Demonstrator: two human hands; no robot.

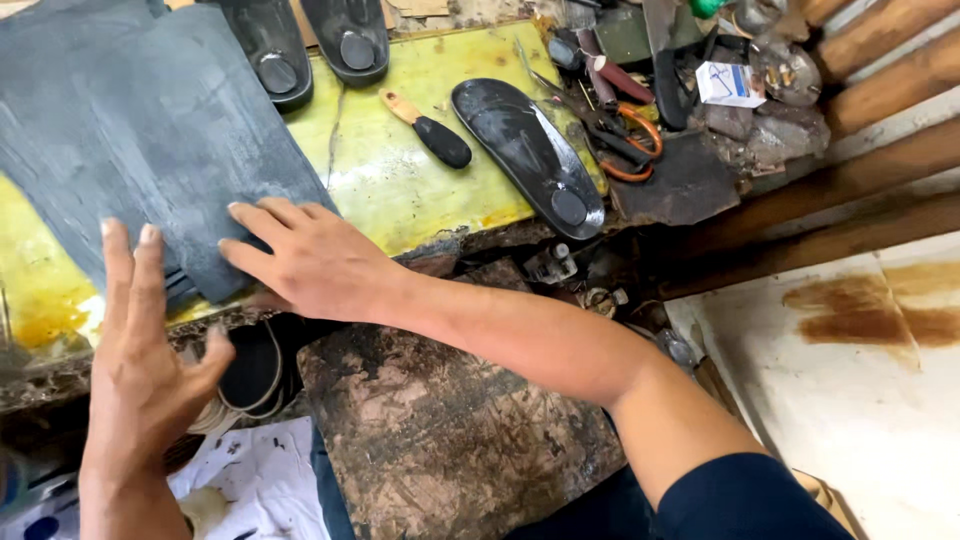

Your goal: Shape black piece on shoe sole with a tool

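1. On the yellow-green desk [400,170] lies a large dark grey rubber sheet [130,120], spread flat over the desk's left part, with its lower corner reaching the near edge.
2. At that corner rests the right hand [310,262], palm down. Its fingers [255,215] are spread fairly wide and lie flat on the sheet, pressing it rather than gripping it.
3. Just left of it, the left hand [140,370] is held upright at the desk's near edge, open, its fingers [130,265] straight and close together. The fingertips overlap the sheet's lower edge; whether they touch it cannot be told. It holds nothing.
4. Beyond the sheet's far edge sit two black shoe insoles [310,45], side by side at the top of the view.
5. To the right, well apart from both hands, a third black insole [530,150] lies at a slant, and a black-bladed tool with a pale wooden handle [428,128] lies between it and the sheet.
6. Orange-handled scissors [630,140] sit among the clutter at the desk's far right.
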